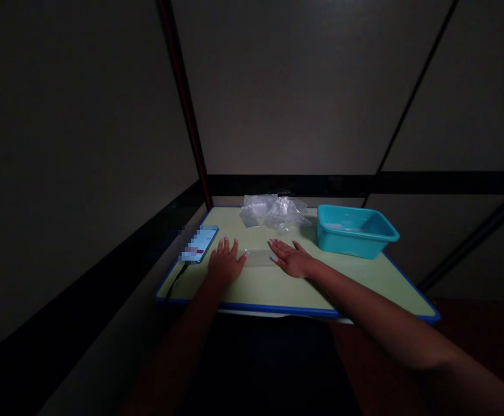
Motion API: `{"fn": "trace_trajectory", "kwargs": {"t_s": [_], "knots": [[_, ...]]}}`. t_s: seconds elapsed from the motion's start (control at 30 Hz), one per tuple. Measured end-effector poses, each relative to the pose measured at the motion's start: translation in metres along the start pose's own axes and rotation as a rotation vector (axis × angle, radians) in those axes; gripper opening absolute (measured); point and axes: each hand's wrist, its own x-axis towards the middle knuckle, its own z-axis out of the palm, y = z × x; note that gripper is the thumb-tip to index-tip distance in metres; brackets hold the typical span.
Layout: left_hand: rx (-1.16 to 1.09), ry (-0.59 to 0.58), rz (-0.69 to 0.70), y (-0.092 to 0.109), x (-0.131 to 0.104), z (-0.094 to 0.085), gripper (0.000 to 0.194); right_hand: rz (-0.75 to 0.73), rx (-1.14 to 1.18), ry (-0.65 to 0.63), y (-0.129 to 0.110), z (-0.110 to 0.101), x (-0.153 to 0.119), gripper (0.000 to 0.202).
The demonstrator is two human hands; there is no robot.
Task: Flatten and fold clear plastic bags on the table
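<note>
A thin clear plastic piece (259,258) lies flat on the light green table (269,289), between my two hands. My left hand (226,263) rests palm down at its left end, fingers spread, with the thumb on or beside the plastic. Over the right end, my right hand (292,259) lies flat with its fingers stretched to the left and the thumb apart. Neither hand is closed round anything. Behind them, crumpled clear plastic bags (284,212) lie near the table's far edge.
A turquoise basin (351,242) with something pale inside stands at the right back of the table. On the left lies a phone (202,244) with its screen lit, and a dark strap (176,281) runs from it over the front edge. Walls rise behind and left.
</note>
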Motion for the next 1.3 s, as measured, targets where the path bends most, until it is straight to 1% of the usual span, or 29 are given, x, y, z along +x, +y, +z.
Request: {"fn": "trace_trajectory", "kwargs": {"t_s": [0.17, 0.2, 0.27, 0.37, 0.43, 0.53, 0.6, 0.63, 0.67, 0.77, 0.87, 0.97, 1.03, 1.17, 1.3], "knots": [[-0.037, 0.047, -0.049, 0.004, -0.003, -0.002, 0.068, 0.006, -0.003, 0.017, -0.002, -0.002, -0.003, 0.063], [-0.035, 0.071, -0.055, 0.005, -0.003, -0.004, 0.067, 0.002, -0.003, 0.023, -0.002, -0.001, -0.004, 0.063], [-0.015, 0.159, -0.038, 0.008, -0.005, -0.009, 0.063, -0.005, -0.003, 0.047, -0.002, 0.000, -0.006, 0.063], [0.008, 0.298, 0.043, 0.010, -0.008, -0.016, 0.055, 0.005, -0.025, 0.134, -0.001, 0.001, -0.010, 0.065], [-0.007, 0.327, 0.058, 0.010, -0.009, -0.018, 0.053, 0.033, -0.070, 0.229, -0.003, 0.002, -0.013, 0.066], [-0.031, 0.303, 0.002, 0.007, -0.008, -0.016, 0.052, 0.114, -0.117, 0.348, -0.016, 0.002, -0.012, 0.066], [-0.040, 0.270, -0.008, 0.005, -0.007, -0.014, 0.052, 0.199, -0.072, 0.360, -0.032, 0.003, -0.006, 0.064], [-0.043, 0.247, 0.004, 0.005, -0.007, -0.014, 0.052, 0.225, -0.037, 0.336, -0.041, 0.004, -0.002, 0.064], [-0.045, 0.219, 0.028, 0.005, -0.007, -0.014, 0.052, 0.221, -0.008, 0.303, -0.051, 0.005, 0.003, 0.065], [-0.040, 0.141, 0.113, 0.005, -0.006, -0.013, 0.053, 0.133, 0.030, 0.208, -0.078, 0.010, 0.020, 0.065], [-0.026, 0.068, 0.149, 0.002, -0.004, -0.010, 0.053, 0.082, 0.039, 0.186, -0.093, 0.013, 0.033, 0.063], [-0.010, -0.007, 0.156, -0.002, 0.001, -0.005, 0.053, 0.095, 0.063, 0.144, -0.093, 0.015, 0.038, 0.063], [-0.006, -0.029, 0.157, -0.005, 0.004, -0.002, 0.053, 0.116, 0.088, 0.123, -0.088, 0.016, 0.036, 0.065], [-0.004, -0.038, 0.142, -0.004, 0.005, -0.001, 0.054, 0.148, 0.114, 0.125, -0.076, 0.016, 0.024, 0.069], [0.005, -0.057, 0.091, -0.001, 0.003, -0.004, 0.055, 0.223, 0.109, 0.111, -0.065, 0.013, 0.009, 0.068]]}}
